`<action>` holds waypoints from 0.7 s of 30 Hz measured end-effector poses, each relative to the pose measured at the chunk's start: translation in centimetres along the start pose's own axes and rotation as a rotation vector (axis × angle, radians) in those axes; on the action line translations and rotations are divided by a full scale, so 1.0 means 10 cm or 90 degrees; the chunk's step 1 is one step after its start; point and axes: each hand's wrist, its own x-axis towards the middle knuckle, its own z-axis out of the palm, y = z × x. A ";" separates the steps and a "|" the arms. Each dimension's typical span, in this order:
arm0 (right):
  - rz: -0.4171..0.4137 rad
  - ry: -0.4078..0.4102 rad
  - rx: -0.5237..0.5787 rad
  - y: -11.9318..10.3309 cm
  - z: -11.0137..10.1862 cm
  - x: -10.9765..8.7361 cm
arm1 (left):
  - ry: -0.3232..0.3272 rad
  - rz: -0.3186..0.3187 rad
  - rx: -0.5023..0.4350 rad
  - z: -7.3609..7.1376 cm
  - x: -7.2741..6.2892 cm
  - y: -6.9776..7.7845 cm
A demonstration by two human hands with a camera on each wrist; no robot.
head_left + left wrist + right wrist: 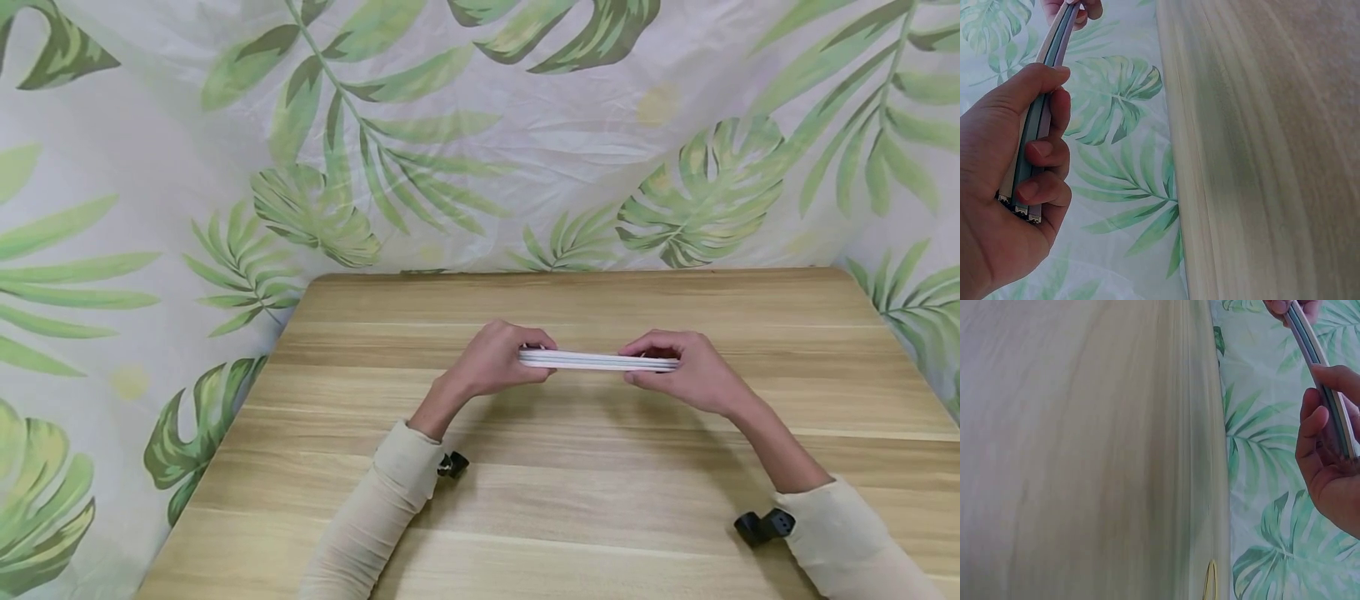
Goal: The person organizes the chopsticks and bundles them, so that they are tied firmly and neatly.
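Note:
A thin stack of long, flat layered pieces [592, 361] is held level above the table, its narrow white edge facing the head camera. My left hand [498, 358] grips one end, with fingers and thumb curled round it. At the opposite end my right hand [678, 367] pinches the stack between thumb and fingers. The left wrist view shows the stack [1036, 128] in pale cream, teal and lilac layers, with small dark-and-light notched ends by the palm. The right wrist view shows the same layers [1335, 415] side by side. What the pieces are is unclear.
A wood-grain table [570, 500] lies under both hands, its far edge against a leaf-patterned cloth [562, 150]. Small black devices [765, 527] sit at both sleeve cuffs. A thin yellow loop [1210, 581] shows near the table edge in the right wrist view.

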 end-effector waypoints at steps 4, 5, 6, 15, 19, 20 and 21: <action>0.007 0.004 -0.017 0.04 -0.08 -0.06 | 0.006 -0.005 0.007 -0.01 -0.01 -0.02; 0.009 0.004 -0.019 0.06 -0.11 -0.08 | 0.007 -0.006 0.007 -0.02 -0.01 -0.02; 0.009 0.006 -0.022 0.07 -0.13 -0.10 | 0.008 -0.006 0.008 -0.02 -0.01 -0.03; 0.012 0.029 -0.090 0.26 -0.37 -0.30 | 0.016 -0.009 0.000 -0.07 -0.03 -0.02; 0.012 0.039 -0.106 0.35 -0.47 -0.37 | 0.020 -0.007 -0.003 -0.08 -0.03 -0.03; 0.013 0.041 -0.112 0.37 -0.49 -0.39 | 0.021 -0.007 -0.003 -0.08 -0.03 -0.03; 0.013 0.042 -0.116 0.39 -0.51 -0.41 | 0.021 -0.008 -0.004 -0.08 -0.04 -0.04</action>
